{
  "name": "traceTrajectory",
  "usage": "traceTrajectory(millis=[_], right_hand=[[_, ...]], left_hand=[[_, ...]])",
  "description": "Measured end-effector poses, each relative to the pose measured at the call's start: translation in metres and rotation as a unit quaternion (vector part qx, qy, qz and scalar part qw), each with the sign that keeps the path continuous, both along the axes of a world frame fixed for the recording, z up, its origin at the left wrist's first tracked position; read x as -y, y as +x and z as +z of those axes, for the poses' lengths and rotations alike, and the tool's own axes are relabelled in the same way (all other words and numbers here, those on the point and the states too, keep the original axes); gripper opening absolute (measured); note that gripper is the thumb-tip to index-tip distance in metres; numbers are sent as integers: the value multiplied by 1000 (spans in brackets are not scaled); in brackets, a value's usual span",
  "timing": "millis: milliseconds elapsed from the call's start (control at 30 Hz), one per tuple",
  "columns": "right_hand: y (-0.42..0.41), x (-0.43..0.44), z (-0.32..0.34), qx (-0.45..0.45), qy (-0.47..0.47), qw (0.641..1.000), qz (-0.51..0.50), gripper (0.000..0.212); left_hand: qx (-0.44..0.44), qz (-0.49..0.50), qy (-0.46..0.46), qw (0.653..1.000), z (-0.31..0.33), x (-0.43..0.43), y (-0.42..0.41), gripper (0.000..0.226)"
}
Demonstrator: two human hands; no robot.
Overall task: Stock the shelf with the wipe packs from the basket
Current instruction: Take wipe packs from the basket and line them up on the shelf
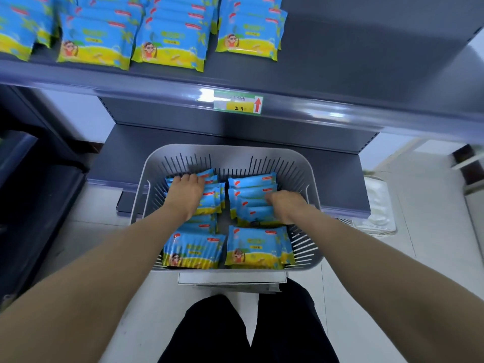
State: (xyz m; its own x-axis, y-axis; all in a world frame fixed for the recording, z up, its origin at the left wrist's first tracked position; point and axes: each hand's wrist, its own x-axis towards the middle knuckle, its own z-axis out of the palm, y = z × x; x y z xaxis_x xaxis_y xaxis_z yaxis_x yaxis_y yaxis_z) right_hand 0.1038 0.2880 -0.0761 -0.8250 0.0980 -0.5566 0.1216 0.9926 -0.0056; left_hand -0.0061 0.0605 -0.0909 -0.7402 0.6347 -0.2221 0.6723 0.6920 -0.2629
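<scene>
Packs sit in the basket in two columns, stood on edge and leaning like files, with the front pack of each column face-up toward the camera; a narrow gap runs between the columns. This layout lets each hand work its own column. Left hand is on the far end of the left column, fingers curled over the top edges of the rear packs, gripping them, probably several at once. Right hand is dug into the middle of the right column, knuckles up. Its fingers are hidden under the back of the hand, so I cannot tell whether it has a grip or is only pressing in. The basket is well filled and stands low in front of the person, its far end over the lower shelf. Shelf above carries stocked packs in overlapping rows across its left and middle; the right part is bare, the likely target. Tag on the shelf lip points up with a red arrow.
</scene>
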Motion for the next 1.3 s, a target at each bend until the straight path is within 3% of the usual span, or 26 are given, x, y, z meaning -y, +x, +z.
traceTrajectory(millis=[100,300,467,600,767,900,967,1033,1167,1300], right_hand=[[-8,-2,26,-14,-34,999,-11,30],[-28,2,123,-130,-61,989,28,14],[-59,-3,226,-260,-59,963,50,14],[-93,-18,264,-336,-74,939,22,24],[-145,-52,258,-319,-132,936,-71,35],[-178,-63,245,-284,-129,948,-54,31],[-195,-66,247,-269,-122,955,-35,9],[-214,-71,250,-255,-98,962,-17,28],[-246,-80,254,-267,-73,961,8,26],[-268,-89,252,-279,-116,953,-7,29]], left_hand=[[44,21,-20,999,7,1,-3,33],[103,35,22,994,63,-2,-15,24],[140,24,115,983,154,-12,-28,23],[147,10,201,968,219,-20,-39,20],[93,-21,278,956,271,-33,-53,17],[64,-31,301,951,284,-51,-72,15],[41,-38,296,954,285,-61,-84,16],[10,-39,277,960,285,-71,-96,18],[0,-27,259,965,284,-89,-117,20],[-2,-38,235,971,280,-112,-138,20]])
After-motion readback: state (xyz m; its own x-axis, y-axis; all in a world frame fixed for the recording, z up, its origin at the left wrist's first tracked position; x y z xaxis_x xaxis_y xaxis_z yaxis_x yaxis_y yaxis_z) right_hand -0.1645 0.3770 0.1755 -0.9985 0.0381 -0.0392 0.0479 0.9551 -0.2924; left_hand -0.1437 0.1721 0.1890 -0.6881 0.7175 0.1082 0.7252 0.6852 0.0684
